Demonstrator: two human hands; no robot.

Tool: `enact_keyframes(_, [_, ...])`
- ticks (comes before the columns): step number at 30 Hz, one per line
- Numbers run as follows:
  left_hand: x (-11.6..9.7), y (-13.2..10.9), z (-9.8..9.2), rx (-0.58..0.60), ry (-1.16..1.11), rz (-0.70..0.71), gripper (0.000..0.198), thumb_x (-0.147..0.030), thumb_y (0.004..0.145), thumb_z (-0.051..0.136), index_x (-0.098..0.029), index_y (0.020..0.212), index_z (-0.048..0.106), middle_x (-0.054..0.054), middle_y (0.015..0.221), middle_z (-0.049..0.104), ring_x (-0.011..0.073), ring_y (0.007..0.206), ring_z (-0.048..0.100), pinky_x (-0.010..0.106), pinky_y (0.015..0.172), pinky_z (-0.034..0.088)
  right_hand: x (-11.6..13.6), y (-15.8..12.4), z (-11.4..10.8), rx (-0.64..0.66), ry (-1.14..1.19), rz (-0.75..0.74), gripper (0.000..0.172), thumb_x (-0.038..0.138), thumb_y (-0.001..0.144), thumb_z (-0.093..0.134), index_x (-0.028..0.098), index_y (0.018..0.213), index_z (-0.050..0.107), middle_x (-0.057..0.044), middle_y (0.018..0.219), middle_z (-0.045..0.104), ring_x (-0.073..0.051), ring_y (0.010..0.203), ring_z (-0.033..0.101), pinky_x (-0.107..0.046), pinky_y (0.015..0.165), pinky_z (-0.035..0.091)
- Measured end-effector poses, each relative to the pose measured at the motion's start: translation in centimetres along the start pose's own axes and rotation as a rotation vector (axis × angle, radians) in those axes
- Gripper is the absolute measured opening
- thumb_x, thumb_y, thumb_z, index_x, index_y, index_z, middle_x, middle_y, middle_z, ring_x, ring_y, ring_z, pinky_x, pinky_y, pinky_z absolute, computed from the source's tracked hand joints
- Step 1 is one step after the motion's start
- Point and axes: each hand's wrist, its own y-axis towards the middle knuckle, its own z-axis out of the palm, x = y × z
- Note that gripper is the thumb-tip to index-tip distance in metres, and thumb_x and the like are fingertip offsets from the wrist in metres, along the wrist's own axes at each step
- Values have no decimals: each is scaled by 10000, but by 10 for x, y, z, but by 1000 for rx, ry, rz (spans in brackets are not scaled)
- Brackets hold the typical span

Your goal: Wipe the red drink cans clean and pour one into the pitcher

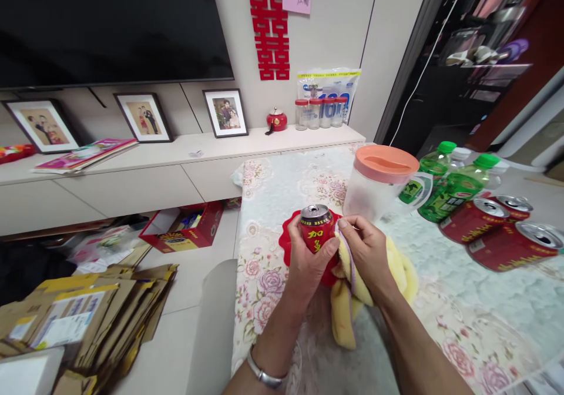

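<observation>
My left hand [308,263] is wrapped round a red drink can [316,233] with yellow characters, held upright with its opened silver top facing up. In my right hand [363,245] a yellow cloth [343,318] with a purple edge is pinched; part of it touches the can's right side and the rest hangs down and spreads behind my wrist. Beneath the can is a red scalloped dish [287,248] on the flowered tablecloth [264,283]. My hands and the can hide much of the dish.
A clear pitcher [363,198] with an orange lid stands beyond my right hand. Green bottles [462,186] and several red cans [513,247] are at the right. Flattened cardboard [114,307] and a red box [189,236] lie on the floor left. Behind is a low white cabinet [176,163].
</observation>
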Motion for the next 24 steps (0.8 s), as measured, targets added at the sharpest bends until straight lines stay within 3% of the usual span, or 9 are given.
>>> enact_keyframes(6, [0,-2,-1,197,-7,-13,687,-341,750,843,-241,1331,491,101,1327,650,290,1227,654,477,1100,503,3,-2,-4,-189,-3,-144,221,410,918,658,219,811,691,3,718,659,-158,654,559,-290,620,449])
enact_keyframes(11, [1,-2,1,206,80,38,676,-245,721,827,-239,1341,557,110,1355,653,325,1260,639,518,1124,491,1,0,-5,-274,-19,-217,177,369,900,682,222,801,685,3,767,656,-161,706,571,-305,684,447])
enact_keyframes(18, [-10,-4,4,257,36,-3,680,-237,663,811,-212,1303,583,116,1305,681,338,1227,650,517,1090,529,0,5,-8,-267,35,-79,250,447,883,688,213,793,691,9,694,647,-166,666,558,-294,629,453])
enact_keyframes(24, [-15,-7,3,312,-64,-15,686,-199,650,794,-226,1302,582,91,1271,706,309,1181,681,462,1034,575,-4,12,-9,-169,121,50,343,545,835,713,207,779,695,3,688,661,-164,632,555,-294,594,468])
